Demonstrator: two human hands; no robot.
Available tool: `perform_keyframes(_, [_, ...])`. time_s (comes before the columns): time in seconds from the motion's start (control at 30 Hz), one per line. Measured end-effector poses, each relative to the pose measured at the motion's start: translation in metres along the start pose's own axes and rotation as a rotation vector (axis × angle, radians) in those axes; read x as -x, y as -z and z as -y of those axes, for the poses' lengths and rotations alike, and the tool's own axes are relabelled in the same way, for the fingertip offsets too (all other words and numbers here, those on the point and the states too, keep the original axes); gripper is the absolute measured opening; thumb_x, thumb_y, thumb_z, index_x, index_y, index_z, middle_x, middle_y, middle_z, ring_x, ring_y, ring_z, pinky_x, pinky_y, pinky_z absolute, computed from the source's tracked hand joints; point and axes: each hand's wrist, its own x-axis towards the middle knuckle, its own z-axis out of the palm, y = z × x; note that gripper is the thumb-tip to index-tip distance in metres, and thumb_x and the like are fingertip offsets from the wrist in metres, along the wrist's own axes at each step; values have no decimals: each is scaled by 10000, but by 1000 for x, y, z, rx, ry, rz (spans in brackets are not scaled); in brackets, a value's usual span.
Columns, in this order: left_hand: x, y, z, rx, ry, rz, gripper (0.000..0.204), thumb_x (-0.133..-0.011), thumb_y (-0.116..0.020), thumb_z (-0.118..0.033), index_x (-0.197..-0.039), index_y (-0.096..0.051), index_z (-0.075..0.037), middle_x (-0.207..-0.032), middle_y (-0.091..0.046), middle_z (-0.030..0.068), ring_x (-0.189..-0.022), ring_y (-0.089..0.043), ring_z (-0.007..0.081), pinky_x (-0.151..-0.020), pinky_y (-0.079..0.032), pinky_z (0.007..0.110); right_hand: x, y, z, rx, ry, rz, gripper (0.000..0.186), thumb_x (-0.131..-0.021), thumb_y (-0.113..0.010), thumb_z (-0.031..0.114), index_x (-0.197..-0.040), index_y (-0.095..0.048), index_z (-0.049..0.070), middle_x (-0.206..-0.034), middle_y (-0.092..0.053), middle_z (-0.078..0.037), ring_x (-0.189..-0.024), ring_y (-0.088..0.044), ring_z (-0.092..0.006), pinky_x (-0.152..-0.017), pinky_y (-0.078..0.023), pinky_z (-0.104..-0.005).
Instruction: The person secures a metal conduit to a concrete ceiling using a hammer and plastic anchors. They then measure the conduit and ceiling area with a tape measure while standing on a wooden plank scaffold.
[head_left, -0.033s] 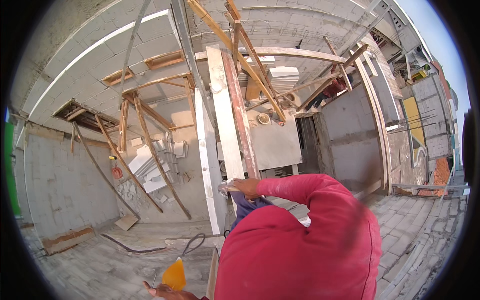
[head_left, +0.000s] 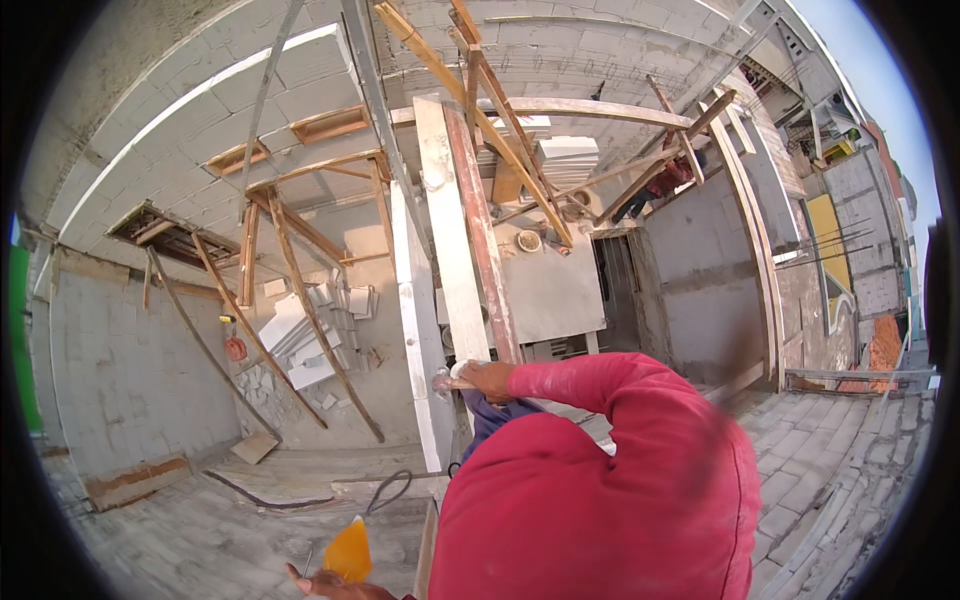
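My right hand, in a pink sleeve, is at the near end of a long pale plank, beside a red-stained board. Its fingers are curled on a small object there that I cannot make out, above dark blue trousers. Low at the lower left, my left hand holds a tool with a flat yellow blade, one finger stretched out beside a thin metal piece. The rest of this hand's grip is hidden by the blade and the frame's edge.
Timber props lean over rooms below, among broken white blocks. Block stacks stand beyond the plank. A person in red is among the beams at upper right. A looped cable lies on the pale blockwork at lower left.
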Motion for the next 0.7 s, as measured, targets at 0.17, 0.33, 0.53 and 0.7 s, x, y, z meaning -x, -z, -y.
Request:
perform_keyframes(0.17, [11, 11, 31, -37, 81, 3, 581, -1104, -457, -496, -1459, -487, -38, -947, -499, 40, -875, -536, 193, -947, -521, 425, -30, 2, 8, 182, -31, -105, 253, -986, -554, 161, -1187, -486, 24, -1113, -602, -204, -913, -719, -426, -769, -571, -539])
perform_keyframes(0.33, [29, 57, 84, -823, -306, -114, 251, -1134, -454, -205, -1299, -549, -42, -957, -620, 6, -898, -612, 203, -847, -492, 422, -33, 41, -17, 40, 1, 53, 361, -936, -636, 157, -1215, -466, 4, -1144, -610, -242, -979, -693, -468, -830, -565, -543])
perform_keyframes(0.53, [79, 127, -8, 158, -6, -455, 511, -1115, -512, -393, -1396, -538, 32, -824, -458, -8, -786, -484, 121, -995, -500, 395, -57, 87, -46, 195, -97, 354, 690, -756, -871, 360, -1208, -564, -62, -1132, -696, -272, -1099, -692, -412, -918, -560, -484])
perform_keyframes(0.7, [126, 190, -116, 172, 138, -712, 447, -1087, -594, -382, -1152, -696, 49, -704, -439, -53, -650, -402, 63, -719, -416, 273, -108, 103, 5, 139, -30, 345, 331, -837, -719, 195, -1050, -599, -27, -970, -700, -242, -940, -707, -416, -840, -558, -503])
